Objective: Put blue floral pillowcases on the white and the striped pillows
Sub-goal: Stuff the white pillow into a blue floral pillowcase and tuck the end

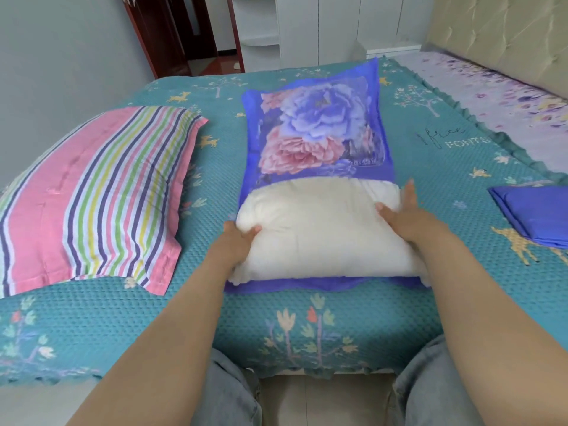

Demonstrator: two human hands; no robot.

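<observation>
The white pillow (319, 229), half inside the blue floral pillowcase (313, 127), is gripped at both sides by the left hand (238, 241) and right hand (402, 213), fingers curled; the striped pillow (92, 195) is left bare beside it

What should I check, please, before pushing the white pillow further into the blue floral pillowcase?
1. Left hand grips the white pillow at its left side: ok.
2. Right hand holds the pillow's right side: ok.
3. Far end of the pillow is inside the pillowcase: ok; the near half is still bare.
4. Pillowcase lies flat on the bedspread, lower flap spread under the pillow: ok.
5. Pillow corners seated in the far corners of the case: cannot tell, hidden inside.
6. Striped pillow and second folded pillowcase lie clear of the work: ok.
</observation>
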